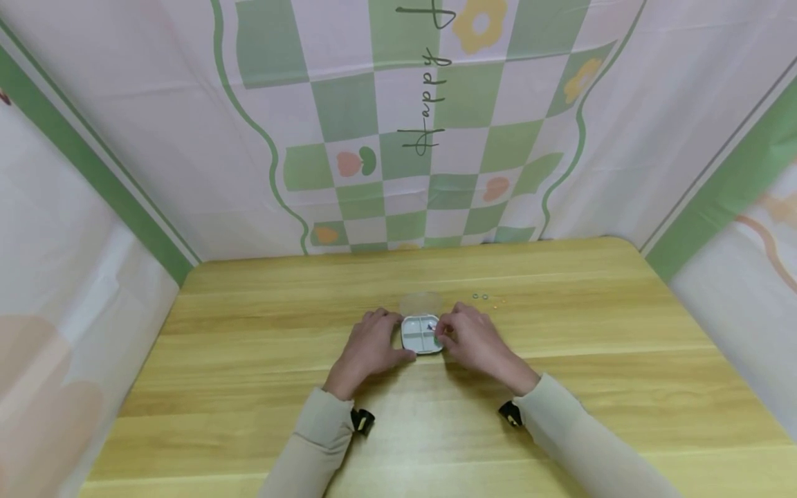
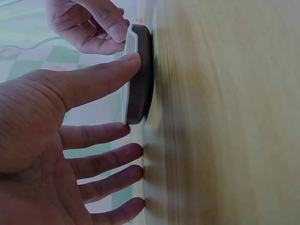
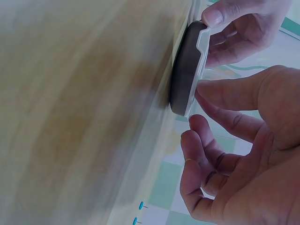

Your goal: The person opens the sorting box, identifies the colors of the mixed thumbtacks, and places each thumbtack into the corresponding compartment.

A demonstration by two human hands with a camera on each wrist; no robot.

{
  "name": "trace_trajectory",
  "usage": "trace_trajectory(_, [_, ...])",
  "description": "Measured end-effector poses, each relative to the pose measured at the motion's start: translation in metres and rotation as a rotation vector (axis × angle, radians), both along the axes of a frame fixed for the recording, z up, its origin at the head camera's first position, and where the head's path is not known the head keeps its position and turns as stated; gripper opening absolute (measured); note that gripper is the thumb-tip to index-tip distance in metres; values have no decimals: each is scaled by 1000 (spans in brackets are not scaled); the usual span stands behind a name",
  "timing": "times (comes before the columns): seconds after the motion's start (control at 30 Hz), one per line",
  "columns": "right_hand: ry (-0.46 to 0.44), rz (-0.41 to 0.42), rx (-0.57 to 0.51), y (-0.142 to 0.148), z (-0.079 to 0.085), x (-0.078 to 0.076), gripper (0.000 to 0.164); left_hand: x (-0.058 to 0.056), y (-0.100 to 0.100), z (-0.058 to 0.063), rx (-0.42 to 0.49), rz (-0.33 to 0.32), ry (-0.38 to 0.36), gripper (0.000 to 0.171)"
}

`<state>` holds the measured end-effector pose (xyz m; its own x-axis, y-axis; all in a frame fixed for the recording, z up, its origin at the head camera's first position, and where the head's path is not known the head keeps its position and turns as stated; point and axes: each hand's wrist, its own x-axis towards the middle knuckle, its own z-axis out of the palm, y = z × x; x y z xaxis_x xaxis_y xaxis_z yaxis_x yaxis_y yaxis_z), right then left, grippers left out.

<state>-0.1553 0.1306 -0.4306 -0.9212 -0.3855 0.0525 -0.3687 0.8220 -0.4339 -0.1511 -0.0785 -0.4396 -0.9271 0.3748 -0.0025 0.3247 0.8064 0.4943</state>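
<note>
A yellowish wood-grain table (image 1: pixel 249 318) beneath both hands
The dark-sided compartment case (image 2: pixel 143 89) lies on it in the left hand's (image 1: pixel 371 342) grip, its clear lid (image 1: pixel 420 302) opened out on the far side; just beyond the right hand (image 1: pixel 476 339) lie two tiny ring-like pieces (image 1: pixel 485 297), with two orange specks (image 1: pixel 495 306) near them, farther right.
</note>
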Motion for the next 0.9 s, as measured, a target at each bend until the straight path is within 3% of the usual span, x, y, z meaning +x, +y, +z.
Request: trace_trajectory(0.9, [-15, -16, -6, 2, 1, 1, 8, 1, 0, 1, 8, -1, -8, 68])
